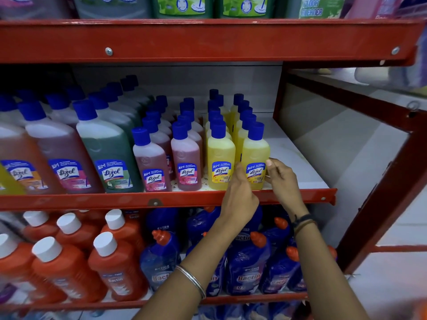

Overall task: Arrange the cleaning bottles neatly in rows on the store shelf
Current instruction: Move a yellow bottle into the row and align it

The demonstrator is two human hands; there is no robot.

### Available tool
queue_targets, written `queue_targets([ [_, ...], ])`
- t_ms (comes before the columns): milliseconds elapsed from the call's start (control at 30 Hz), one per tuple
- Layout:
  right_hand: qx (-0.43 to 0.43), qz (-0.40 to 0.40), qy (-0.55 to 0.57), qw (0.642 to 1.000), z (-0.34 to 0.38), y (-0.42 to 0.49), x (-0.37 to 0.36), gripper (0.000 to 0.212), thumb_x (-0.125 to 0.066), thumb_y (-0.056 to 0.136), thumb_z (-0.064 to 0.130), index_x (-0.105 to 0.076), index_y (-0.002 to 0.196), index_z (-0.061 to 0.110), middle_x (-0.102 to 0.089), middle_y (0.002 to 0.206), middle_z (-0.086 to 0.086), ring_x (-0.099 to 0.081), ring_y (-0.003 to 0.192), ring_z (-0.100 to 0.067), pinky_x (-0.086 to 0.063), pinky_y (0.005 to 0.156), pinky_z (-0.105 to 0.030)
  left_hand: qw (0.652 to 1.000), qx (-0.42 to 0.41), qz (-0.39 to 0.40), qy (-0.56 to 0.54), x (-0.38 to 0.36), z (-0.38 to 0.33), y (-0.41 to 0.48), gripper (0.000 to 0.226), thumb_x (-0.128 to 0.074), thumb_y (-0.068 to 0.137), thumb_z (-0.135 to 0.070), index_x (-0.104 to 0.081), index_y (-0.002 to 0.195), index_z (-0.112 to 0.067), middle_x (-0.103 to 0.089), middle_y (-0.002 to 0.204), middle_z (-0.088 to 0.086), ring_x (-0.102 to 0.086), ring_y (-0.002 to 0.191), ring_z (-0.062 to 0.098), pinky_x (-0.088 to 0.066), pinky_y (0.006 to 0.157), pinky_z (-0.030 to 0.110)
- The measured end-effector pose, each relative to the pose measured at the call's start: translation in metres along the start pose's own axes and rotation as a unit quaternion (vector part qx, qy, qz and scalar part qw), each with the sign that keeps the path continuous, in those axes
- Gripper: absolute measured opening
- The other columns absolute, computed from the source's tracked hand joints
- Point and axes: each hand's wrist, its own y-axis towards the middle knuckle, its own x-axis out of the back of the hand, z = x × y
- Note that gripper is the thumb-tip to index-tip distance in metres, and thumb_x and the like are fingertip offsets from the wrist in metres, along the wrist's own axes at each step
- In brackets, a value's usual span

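Currently | front yellow bottle point(254, 158), blue-capped, yellow liquid, smooth plastic | flanked by left hand point(240, 192) and right hand point(283, 179) | grasp cannot be told | red metal shelf point(161, 199) beneath

The left hand point(239, 195) covers the lower left corner of the front yellow bottle point(255, 155) and the gap beside it, so whether its fingertips press that bottle or the neighbouring yellow bottle point(220, 158) cannot be told; the right hand point(283, 181) hides the bottle's lower right edge. Behind the front bottles, the rows show only blue caps point(213, 107); their bodies are hidden. The large bottles point(20, 146) at far left are blurred and cut by the edge, small label print unreadable. The containers on the top shelf point(184, 5) are cropped to their lower parts. Both forearms block several blue bottles point(161, 262) below
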Motion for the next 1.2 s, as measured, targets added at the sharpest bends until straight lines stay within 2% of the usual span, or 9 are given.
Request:
queue_targets([
  [167,0.001,-0.027,-0.021,0.999,0.01,-0.008,-0.002,0.026,-0.041,0.098,0.028,-0.064,0.101,0.015,-0.068,0.089,-0.005,-0.067,0.084,-0.02,-0.057,0.082,-0.047,1.0,0.011,0.003,-0.012,0.006,-0.003,0.004,0.064,-0.051,0.075,0.013,-0.032,0.133,-0.006,-0.053,0.122,0.013,-0.053,0.111,0.026,-0.051,0.091,0.035],
  [400,0.013,-0.044,-0.063,0.997,0.014,-0.02,0.001,0.031,-0.04,0.098,0.026,-0.064,0.098,0.007,-0.07,0.086,-0.01,-0.066,0.078,-0.019,-0.057,0.075,-0.043,1.0,0.003,0.014,0.02,0.012,-0.006,-0.009,0.075,-0.049,0.078,0.013,-0.014,0.143,-0.002,-0.043,0.138,0.019,-0.044,0.124,0.029,-0.042,0.101,0.033],
  [500,-0.008,-0.055,-0.089,0.995,0.017,-0.023,-0.002,0.033,-0.038,0.099,0.027,-0.063,0.102,0.006,-0.069,0.092,-0.011,-0.061,0.076,-0.013,-0.049,0.064,-0.018,1.0,0.002,0.01,0.014,0.015,-0.003,-0.014,0.071,-0.047,0.079,0.012,-0.019,0.142,-0.004,-0.049,0.132,0.017,-0.05,0.118,0.028,-0.045,0.098,0.033],
  [567,-0.007,-0.121,-0.073,0.99,0.021,-0.033,-0.009,0.035,-0.039,0.098,0.03,-0.058,0.115,0.006,-0.063,0.109,-0.009,-0.059,0.092,-0.011,-0.039,0.065,-0.006,0.999,-0.012,-0.036,-0.004,0.018,0.002,-0.022,0.055,-0.044,0.086,0.006,-0.029,0.138,-0.007,-0.054,0.126,0.013,-0.053,0.113,0.022,-0.046,0.095,0.03],
  [667,0.063,-0.211,0.025,0.975,0.037,-0.061,-0.026,0.034,-0.042,0.097,0.028,-0.055,0.119,0.005,-0.053,0.116,-0.003,-0.053,0.098,0.002,-0.038,0.076,0.001,0.987,-0.046,-0.148,-0.048,0.022,0.014,-0.035,0.035,-0.034,0.098,-0.025,-0.037,0.13,-0.013,-0.049,0.124,0.003,-0.047,0.112,0.009,-0.043,0.096,0.027],
  [733,0.089,-0.157,0.021,0.983,0.042,-0.077,-0.043,0.041,-0.037,0.096,0.037,-0.057,0.118,0.008,-0.059,0.117,-0.003,-0.054,0.105,-0.003,-0.04,0.087,-0.006,0.982,-0.034,-0.162,-0.093,0.025,0.022,-0.04,0.051,-0.025,0.095,-0.045,-0.029,0.137,-0.016,-0.038,0.138,0.003,-0.037,0.127,0.011,-0.034,0.107,0.029],
  [867,-0.008,-0.015,0.042,0.999,0.052,-0.079,-0.075,0.071,-0.022,0.088,0.067,-0.053,0.128,0.017,-0.058,0.133,-0.002,-0.051,0.121,-0.01,-0.038,0.106,-0.022,0.984,0.036,-0.096,-0.146,0.032,0.026,-0.035,0.083,-0.011,0.081,-0.069,-0.002,0.147,-0.018,-0.004,0.159,0.004,-0.001,0.143,0.007,-0.006,0.118,0.029],
  [1000,-0.113,0.035,0.042,0.992,0.056,-0.061,-0.083,0.1,-0.006,0.068,0.089,-0.036,0.141,0.027,-0.043,0.148,0.001,-0.038,0.137,-0.015,-0.031,0.114,-0.043,0.979,0.072,-0.088,-0.17,0.042,0.026,-0.023,0.111,0.002,0.061,-0.088,-0.004,0.147,-0.017,-0.007,0.159,0.004,-0.006,0.144,0.01,-0.006,0.117,0.028],
  [1200,-0.124,0.032,0.114,0.985,0.076,-0.061,-0.083,0.09,-0.004,0.07,0.085,-0.038,0.138,0.037,-0.042,0.149,0.006,-0.037,0.137,-0.013,-0.028,0.116,-0.043,0.979,0.078,-0.063,-0.178,0.049,0.026,-0.021,0.108,0.003,0.061,-0.089,-0.012,0.146,-0.023,-0.018,0.157,0.002,-0.017,0.143,0.012,-0.017,0.119,0.041],
])
